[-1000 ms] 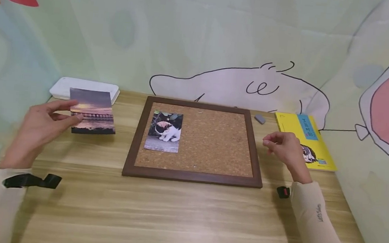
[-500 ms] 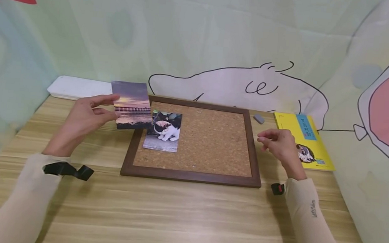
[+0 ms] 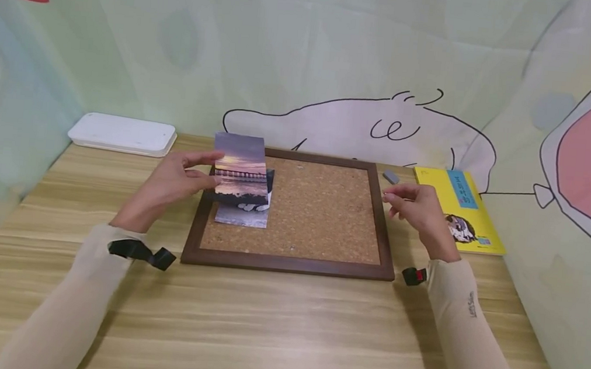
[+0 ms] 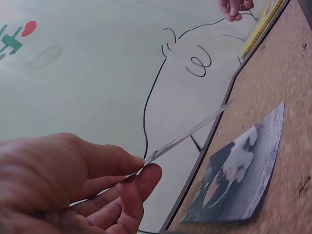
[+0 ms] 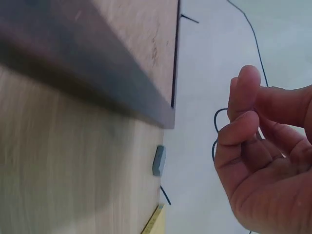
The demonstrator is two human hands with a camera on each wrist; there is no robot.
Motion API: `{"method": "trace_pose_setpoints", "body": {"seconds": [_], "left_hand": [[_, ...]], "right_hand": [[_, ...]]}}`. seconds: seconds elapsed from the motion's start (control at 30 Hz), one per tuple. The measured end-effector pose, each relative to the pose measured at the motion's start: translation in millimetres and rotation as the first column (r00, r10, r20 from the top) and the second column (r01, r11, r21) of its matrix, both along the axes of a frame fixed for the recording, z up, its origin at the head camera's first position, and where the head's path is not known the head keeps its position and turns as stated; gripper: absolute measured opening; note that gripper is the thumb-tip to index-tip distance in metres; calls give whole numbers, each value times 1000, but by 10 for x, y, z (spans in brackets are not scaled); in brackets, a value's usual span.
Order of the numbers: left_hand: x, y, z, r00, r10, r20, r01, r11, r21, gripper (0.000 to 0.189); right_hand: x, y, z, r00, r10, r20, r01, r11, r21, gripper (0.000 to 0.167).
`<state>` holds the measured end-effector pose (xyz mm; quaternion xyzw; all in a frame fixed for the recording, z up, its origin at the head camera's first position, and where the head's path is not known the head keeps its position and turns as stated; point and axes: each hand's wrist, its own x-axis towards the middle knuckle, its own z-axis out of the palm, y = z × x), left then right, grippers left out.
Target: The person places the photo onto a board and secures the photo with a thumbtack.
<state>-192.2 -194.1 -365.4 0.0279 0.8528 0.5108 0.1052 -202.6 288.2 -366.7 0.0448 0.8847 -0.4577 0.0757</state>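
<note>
My left hand [image 3: 169, 185] pinches a sunset photo [image 3: 241, 156] by its left edge, between thumb and fingers. That photo is held above the left part of a framed corkboard [image 3: 329, 217]. Beneath it, a cat photo [image 3: 242, 218] lies on the cork, its upper part hidden in the head view; the left wrist view shows the cat photo [image 4: 241, 165] whole, with the sunset photo [image 4: 190, 131] nearly edge-on. Over the board's right frame, my right hand [image 3: 422, 213] keeps thumb and index finger together. A tiny pale pin-like thing [image 3: 385, 194] shows at those fingertips, too small to identify surely.
A white case [image 3: 123, 133] stands at the back left of the wooden table [image 3: 262, 328]. Behind the board's right corner lies a grey eraser [image 3: 391, 176]. A yellow book [image 3: 462, 214] is at the right, and a printed cloth wall [image 3: 307, 51] encloses the table.
My left hand has carried the sunset photo rightward from beside the board to above the cat photo. My right hand has shifted slightly left and away from me, to the board's right frame.
</note>
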Motion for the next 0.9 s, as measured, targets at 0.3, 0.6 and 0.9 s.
{"method": "trace_pose_setpoints", "body": {"seconds": [0.3,0.6,0.9], "left_hand": [[-113,337,-31,997,-66,-26,67,997,37,61],[-176,751,-169,991,-111,-71,117,990,76,57],[-244,1068,-267,990,-138,-20,139,986,91,57]], "right_hand": [[-20,-113,93,997,-19,72,23,998,-59,35],[-56,-232,84,996,-28,80,36,995,-93,34],[-91,-316,58,995,-46,93,57,992,-113,34]]}}
